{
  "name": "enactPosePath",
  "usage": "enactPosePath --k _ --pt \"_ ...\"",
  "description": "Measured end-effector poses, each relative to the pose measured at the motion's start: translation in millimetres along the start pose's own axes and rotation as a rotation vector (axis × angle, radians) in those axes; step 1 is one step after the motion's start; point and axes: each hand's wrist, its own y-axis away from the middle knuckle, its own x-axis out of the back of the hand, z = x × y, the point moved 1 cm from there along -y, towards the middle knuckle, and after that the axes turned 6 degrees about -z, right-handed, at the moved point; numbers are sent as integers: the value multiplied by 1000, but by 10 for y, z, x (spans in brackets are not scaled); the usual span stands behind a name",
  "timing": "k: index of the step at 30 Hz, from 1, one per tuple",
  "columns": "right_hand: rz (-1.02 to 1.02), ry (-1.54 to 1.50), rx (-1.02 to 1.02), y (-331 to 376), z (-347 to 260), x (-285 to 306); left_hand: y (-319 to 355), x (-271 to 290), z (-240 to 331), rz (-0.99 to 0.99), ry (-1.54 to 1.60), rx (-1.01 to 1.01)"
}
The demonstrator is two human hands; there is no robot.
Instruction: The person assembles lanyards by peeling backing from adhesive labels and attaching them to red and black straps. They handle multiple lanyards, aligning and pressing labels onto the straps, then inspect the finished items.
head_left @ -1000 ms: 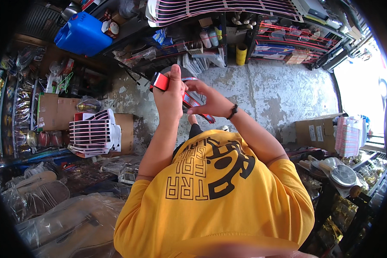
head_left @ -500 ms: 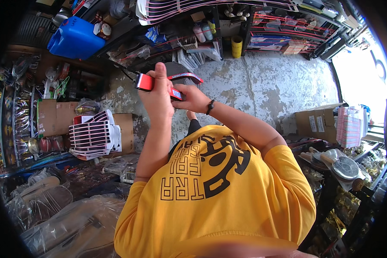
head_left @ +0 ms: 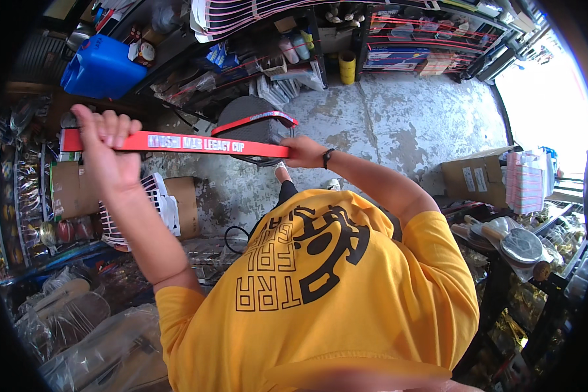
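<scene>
A red ribbon with white lettering is pulled straight between my hands, out in front of my body. My left hand grips its left end, fingers wrapped over the band and thumb up. At its right end my right hand pinches the band. Beyond it, another red lettered length curves above a round dark stool-like object; whether it joins the held ribbon is hidden by my right hand.
A blue jerrycan stands at the back left. Shelves with red cords line the back, beside a yellow cylinder. Cardboard boxes flank me, one on the right. Plastic-wrapped goods lie near my left side.
My left hand has moved far left with the ribbon, drawing it out long and straight. My right hand has shifted only slightly and keeps its pinch.
</scene>
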Motion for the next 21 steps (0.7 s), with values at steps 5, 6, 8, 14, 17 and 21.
enactPosePath --k 5,6,8,14,17,21 --pt "-31 -71 -98 169 256 -61 -277 321 565 -81 -1 -23" --pt "-17 -40 -100 208 302 -84 -352 424 718 -70 26 -4" --pt "-6 -8 -123 311 394 -121 -476 667 1017 -107 32 -3" --pt "-33 29 -214 681 674 -276 -837 1444 1862 -191 26 62" --pt "-57 137 -341 803 823 -363 -893 1755 2166 -190 67 82" --pt "57 153 -400 1028 889 -382 -865 2048 2372 -148 68 73"
